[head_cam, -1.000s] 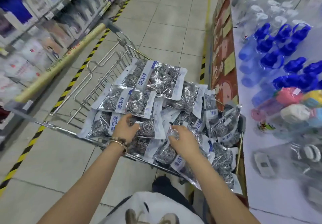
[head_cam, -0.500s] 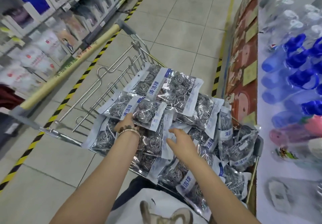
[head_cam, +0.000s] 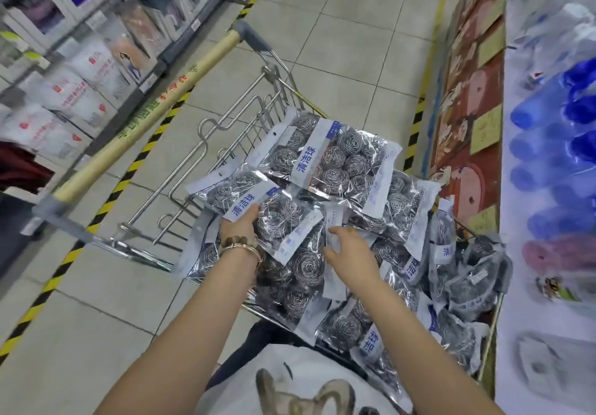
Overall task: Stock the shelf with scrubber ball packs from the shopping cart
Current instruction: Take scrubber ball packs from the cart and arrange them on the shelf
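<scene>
My left hand (head_cam: 237, 229) gripped the near edge of a scrubber ball pack (head_cam: 283, 218) atop the pile in the shopping cart (head_cam: 135, 248). My right hand (head_cam: 350, 251) hovered just right of it, fingers loosely spread.

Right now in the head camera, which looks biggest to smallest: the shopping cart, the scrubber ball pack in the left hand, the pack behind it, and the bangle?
1. shopping cart
2. scrubber ball pack in the left hand and the pack behind it: about alike, can't rank them
3. bangle
</scene>
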Tool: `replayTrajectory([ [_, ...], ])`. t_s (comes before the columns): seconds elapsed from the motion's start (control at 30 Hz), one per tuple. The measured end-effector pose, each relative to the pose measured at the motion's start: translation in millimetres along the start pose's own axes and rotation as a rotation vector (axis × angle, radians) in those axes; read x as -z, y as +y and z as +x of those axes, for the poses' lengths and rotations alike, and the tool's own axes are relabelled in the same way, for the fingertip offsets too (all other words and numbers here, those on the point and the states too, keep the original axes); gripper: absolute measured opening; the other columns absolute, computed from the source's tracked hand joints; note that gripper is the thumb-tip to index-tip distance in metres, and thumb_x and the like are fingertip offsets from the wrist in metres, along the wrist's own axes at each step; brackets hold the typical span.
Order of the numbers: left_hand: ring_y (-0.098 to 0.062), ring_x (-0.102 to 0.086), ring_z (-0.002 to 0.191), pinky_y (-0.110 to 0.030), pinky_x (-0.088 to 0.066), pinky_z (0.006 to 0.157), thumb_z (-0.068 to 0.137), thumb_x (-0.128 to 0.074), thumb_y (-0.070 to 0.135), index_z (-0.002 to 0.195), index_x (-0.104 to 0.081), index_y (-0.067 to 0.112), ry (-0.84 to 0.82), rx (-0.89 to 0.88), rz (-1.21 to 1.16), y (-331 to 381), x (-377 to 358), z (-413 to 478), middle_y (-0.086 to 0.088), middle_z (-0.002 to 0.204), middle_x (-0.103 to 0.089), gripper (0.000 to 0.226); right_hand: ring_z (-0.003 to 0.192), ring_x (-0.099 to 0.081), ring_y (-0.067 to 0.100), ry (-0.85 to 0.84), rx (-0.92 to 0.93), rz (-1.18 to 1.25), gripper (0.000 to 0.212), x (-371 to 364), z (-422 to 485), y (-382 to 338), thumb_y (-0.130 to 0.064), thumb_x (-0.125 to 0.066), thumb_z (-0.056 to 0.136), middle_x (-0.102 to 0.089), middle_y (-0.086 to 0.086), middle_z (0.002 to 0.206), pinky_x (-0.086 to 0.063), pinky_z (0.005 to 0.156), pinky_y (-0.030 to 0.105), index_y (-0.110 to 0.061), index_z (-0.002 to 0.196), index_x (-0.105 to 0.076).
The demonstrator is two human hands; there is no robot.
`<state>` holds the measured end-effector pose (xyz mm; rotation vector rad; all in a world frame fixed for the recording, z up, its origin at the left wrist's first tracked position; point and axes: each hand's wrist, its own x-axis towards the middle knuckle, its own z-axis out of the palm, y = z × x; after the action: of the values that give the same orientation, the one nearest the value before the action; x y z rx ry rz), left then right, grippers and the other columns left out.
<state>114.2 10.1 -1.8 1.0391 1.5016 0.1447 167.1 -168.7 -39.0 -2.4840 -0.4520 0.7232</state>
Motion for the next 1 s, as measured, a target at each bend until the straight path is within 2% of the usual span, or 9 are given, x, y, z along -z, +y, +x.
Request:
replayTrajectory([
  [0.1,-0.018,-0.051,0.101,-0.032,-0.039,0.084,0.078,-0.071,0.028,0.127,-0.05,0.009,-0.108,-0.092,-0.035,-8,21,6,-0.004,0.123,-0.056,0.056,0.083,-0.056,0.014,-0.009,-0.006,0.04,0.045,4,7,-3,-0.025,-0.056,0.092,-0.049,0.005,0.136,-0.046,0.069,0.026,-0.019,0.136,-0.045],
  [0.23,-0.023,-0.062,0.094,-0.04,-0.048,0.085,0.074,-0.074,0.021,0.1,-0.065,0.015,-0.244,-0.114,0.046,-17,38,8,-0.002,0.1,-0.068,0.028,0.112,-0.055,0.021,0.033,-0.081,0.113,0.045,16,0,14,-0.024,-0.058,0.092,-0.052,0.005,0.134,-0.044,0.091,0.034,-0.017,0.135,-0.047],
  [0.33,-0.017,-0.059,0.086,-0.036,-0.043,0.081,0.076,-0.072,0.018,0.093,-0.064,0.013,-0.354,-0.136,0.185,-20,34,1,0.004,0.086,-0.065,0.019,0.118,-0.053,0.023,0.086,-0.226,0.204,0.045,25,-22,48,-0.022,-0.06,0.092,-0.052,0.005,0.136,-0.043,0.097,0.038,-0.015,0.134,-0.049],
  [0.53,-0.021,-0.054,0.103,-0.033,-0.041,0.087,0.079,-0.068,0.017,0.106,-0.058,0.011,-0.556,-0.2,0.355,-28,3,-20,0.002,0.1,-0.061,0.03,0.113,-0.055,0.023,0.083,-0.461,0.196,0.052,28,-72,119,-0.028,-0.068,0.086,-0.055,0.006,0.133,-0.047,0.09,0.034,-0.014,0.133,-0.051],
  [0.63,-0.013,-0.054,0.083,-0.026,-0.042,0.072,0.081,-0.066,0.012,0.081,-0.055,0.019,-0.627,-0.235,0.441,-32,-12,-29,0.005,0.085,-0.059,0.013,0.121,-0.047,0.025,-0.121,-0.444,0.085,0.074,26,-82,131,-0.043,-0.075,0.076,-0.039,0.01,0.142,-0.041,0.096,0.033,-0.021,0.139,-0.042],
  [0.73,-0.011,-0.055,0.08,-0.021,-0.042,0.065,0.081,-0.067,0.013,0.081,-0.058,0.019,-0.669,-0.263,0.52,-37,-21,-33,0.004,0.085,-0.06,0.01,0.137,-0.029,0.03,-0.218,-0.35,-0.129,0.098,19,-84,126,-0.063,-0.074,0.064,-0.021,0.011,0.153,-0.034,0.108,0.041,-0.026,0.145,-0.032],
  [0.83,-0.01,-0.054,0.08,-0.022,-0.043,0.067,0.082,-0.064,0.01,0.082,-0.056,0.019,-0.703,-0.247,0.527,-40,-27,-35,0.003,0.087,-0.06,0.012,0.143,-0.017,0.033,-0.177,-0.316,-0.2,0.096,4,-88,120,-0.064,-0.074,0.063,-0.012,0.015,0.156,-0.024,0.115,0.045,-0.023,0.142,-0.037],
  [0.93,-0.005,-0.052,0.079,-0.02,-0.039,0.063,0.084,-0.063,0.012,0.082,-0.054,0.021,-0.713,-0.253,0.534,-39,-28,-39,0.005,0.088,-0.058,0.013,0.138,-0.03,0.03,-0.105,-0.357,-0.126,0.084,-2,-91,118,-0.059,-0.077,0.064,-0.018,0.011,0.156,-0.033,0.11,0.044,-0.018,0.133,-0.05],
  [1.0,-0.003,-0.05,0.077,-0.018,-0.036,0.059,0.084,-0.062,0.014,0.086,-0.055,0.02,-0.712,-0.244,0.531,-38,-28,-39,0.007,0.087,-0.057,0.009,0.115,-0.053,0.022,-0.042,-0.413,-0.031,0.079,4,-94,116,-0.054,-0.077,0.066,-0.038,0.006,0.146,-0.048,0.093,0.041,-0.016,0.13,-0.05],
])
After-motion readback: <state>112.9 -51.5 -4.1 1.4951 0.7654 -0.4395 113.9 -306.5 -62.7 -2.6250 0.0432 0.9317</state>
